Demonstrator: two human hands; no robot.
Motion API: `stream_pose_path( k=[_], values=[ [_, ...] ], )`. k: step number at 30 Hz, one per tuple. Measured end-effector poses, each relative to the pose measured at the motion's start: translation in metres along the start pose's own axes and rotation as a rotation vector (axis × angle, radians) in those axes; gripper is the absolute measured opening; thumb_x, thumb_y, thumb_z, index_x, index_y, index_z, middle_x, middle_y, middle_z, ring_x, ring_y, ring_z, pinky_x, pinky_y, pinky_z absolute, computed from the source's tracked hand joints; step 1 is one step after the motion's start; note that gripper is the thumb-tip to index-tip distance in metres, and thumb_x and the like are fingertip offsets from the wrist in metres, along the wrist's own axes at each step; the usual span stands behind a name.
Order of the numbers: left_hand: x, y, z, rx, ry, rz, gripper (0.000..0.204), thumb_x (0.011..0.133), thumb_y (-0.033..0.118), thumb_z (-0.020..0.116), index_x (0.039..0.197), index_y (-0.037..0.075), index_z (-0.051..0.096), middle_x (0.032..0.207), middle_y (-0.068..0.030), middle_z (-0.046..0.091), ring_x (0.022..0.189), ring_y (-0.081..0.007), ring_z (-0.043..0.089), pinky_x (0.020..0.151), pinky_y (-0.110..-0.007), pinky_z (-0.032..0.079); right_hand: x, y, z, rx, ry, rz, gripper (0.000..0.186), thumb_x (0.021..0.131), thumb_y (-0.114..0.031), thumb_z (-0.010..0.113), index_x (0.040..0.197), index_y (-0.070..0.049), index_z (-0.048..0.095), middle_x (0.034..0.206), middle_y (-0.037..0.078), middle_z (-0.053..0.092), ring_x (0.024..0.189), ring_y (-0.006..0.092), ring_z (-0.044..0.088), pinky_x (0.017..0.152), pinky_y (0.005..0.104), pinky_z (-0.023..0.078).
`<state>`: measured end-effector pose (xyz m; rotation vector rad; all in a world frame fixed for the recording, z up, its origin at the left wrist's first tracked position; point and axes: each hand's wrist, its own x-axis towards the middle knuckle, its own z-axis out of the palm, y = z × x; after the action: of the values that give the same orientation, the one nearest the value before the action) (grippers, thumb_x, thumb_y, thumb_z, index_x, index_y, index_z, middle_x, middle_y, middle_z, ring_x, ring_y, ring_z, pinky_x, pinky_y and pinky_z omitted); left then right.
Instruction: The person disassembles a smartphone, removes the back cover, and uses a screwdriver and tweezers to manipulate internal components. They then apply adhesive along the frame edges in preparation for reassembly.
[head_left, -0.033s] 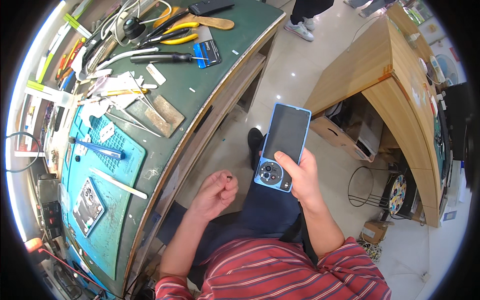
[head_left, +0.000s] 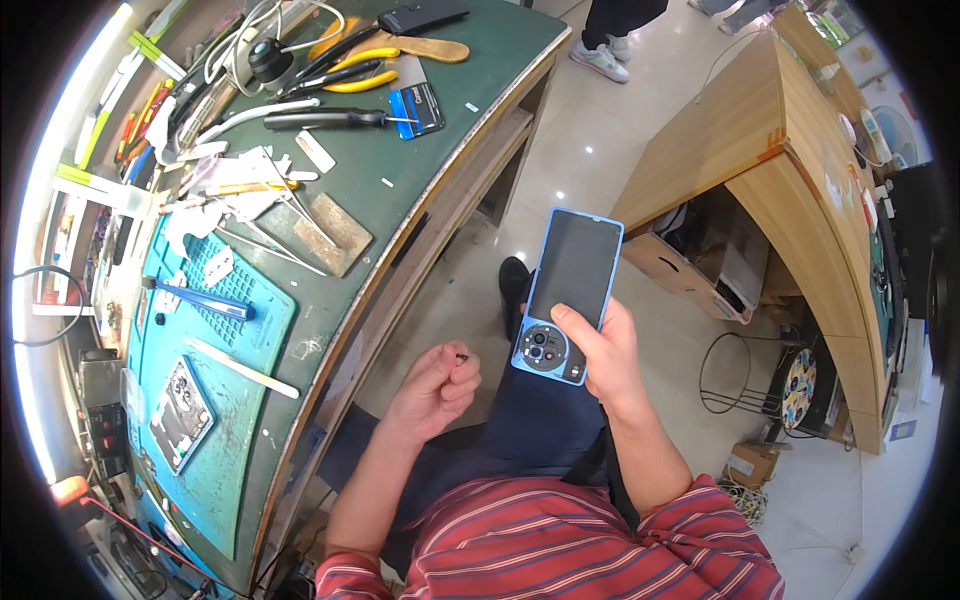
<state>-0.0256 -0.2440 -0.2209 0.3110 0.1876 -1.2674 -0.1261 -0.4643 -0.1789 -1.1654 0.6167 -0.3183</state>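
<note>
first, at the far left, we see our workbench (head_left: 420, 130) with a dark green top that curves along the left side of the view. a blue work mat (head_left: 225, 400) lies on its near part, and on the mat there are a blue-handled tool (head_left: 200, 298), a pale flat strip (head_left: 243, 366) and a small dark phone part (head_left: 180, 412). further up the bench we find a rusty flat metal piece (head_left: 330, 232), scraps of white paper (head_left: 235, 175), a black-handled screwdriver (head_left: 325, 119), yellow-handled pliers (head_left: 350, 72) and a wooden-handled tool (head_left: 425, 47).

next, nearer the middle, our left hand (head_left: 432, 392) is above our lap, just beside the bench edge. its fingers are curled in, almost a fist, and a very small dark thing (head_left: 461, 357) sits at the fingertips; we cannot tell what it is.

to the right of it, our right hand (head_left: 600, 352) holds a light blue phone (head_left: 567, 295) from its lower end, the thumb lying across the back near the round camera part. the phone is tilted a little and it is above our knees, well apart from the bench. the two hands are near but not touching.

at the far right stands a wooden desk (head_left: 730, 140), with a cardboard box (head_left: 690, 262) under it, and at the top we see the feet of another person (head_left: 600, 55).
</note>
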Motion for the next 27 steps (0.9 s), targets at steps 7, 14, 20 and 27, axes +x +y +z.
stream_pose_path(
  k=[7,14,20,27],
  values=[
    [0.008,-0.002,0.016,-0.259,-0.065,0.038,0.032,0.113,0.028,0.051,0.085,0.014,0.044,0.067,0.0054,0.036,0.053,-0.0063,0.034,0.049,-0.023,0.029,-0.006,-0.003,0.0,-0.022,-0.022,-0.006,0.011,0.097,-0.007,0.068,0.104,0.002,0.07,0.089,-0.001,0.07,0.079,0.0062,0.062,0.069,0.0259,0.05],
    [-0.003,0.004,0.02,-0.115,-0.064,0.075,0.028,0.105,0.01,0.054,0.083,0.013,0.039,0.068,0.0032,0.037,0.056,-0.0082,0.035,0.052,-0.026,0.028,-0.013,0.0,0.0,-0.029,-0.056,0.001,0.013,0.097,-0.007,0.068,0.106,0.002,0.07,0.092,-0.001,0.071,0.081,0.006,0.062,0.072,0.0264,0.051],
    [-0.013,0.008,0.026,0.084,-0.094,0.143,0.015,0.106,0.011,0.056,0.093,0.009,0.05,0.07,0.0024,0.039,0.058,-0.0096,0.037,0.053,-0.027,0.03,-0.015,0.001,0.0,-0.024,-0.074,0.011,0.015,0.098,-0.007,0.068,0.109,0.002,0.071,0.096,0.0,0.072,0.084,0.0065,0.064,0.075,0.0262,0.053],
    [-0.012,0.012,0.002,0.56,0.226,0.21,0.023,0.11,0.028,0.056,0.113,0.005,0.059,0.076,0.0003,0.051,0.065,-0.0093,0.051,0.058,-0.023,0.039,-0.016,-0.002,-0.002,-0.051,-0.061,-0.002,0.016,0.098,-0.008,0.069,0.109,0.002,0.071,0.097,0.001,0.072,0.085,0.007,0.064,0.076,0.0266,0.053]
  ],
)
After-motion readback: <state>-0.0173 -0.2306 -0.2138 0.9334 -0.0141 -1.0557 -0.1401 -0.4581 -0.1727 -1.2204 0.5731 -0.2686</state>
